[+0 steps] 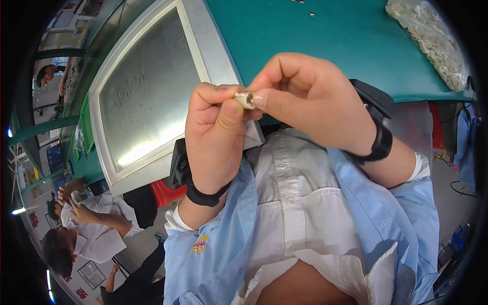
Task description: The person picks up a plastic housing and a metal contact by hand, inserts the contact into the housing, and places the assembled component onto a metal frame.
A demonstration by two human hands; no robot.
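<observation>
Between the thumb and index finger of my left hand (216, 124) is a small cream-coloured part (245, 100), roughly cylindrical, with an opening facing right. My right hand (310, 96) meets it from the right, its thumb and index finger pinched at that opening. Something small and shiny shows at the right fingertips, too small to name. Both hands are closed and touch each other in front of my chest, above the near edge of the green table (325, 51). Each wrist wears a black strap with a dark box on it.
Left of my hands lies a large metal-framed panel (218, 51) with a grey, scratched inner surface. Several tiny metal pieces (311, 14) lie at the far edge. A clear bag of small parts (432, 40) rests at the far right. Co-workers (99, 223) sit at the left; a red stool (168, 193) stands below.
</observation>
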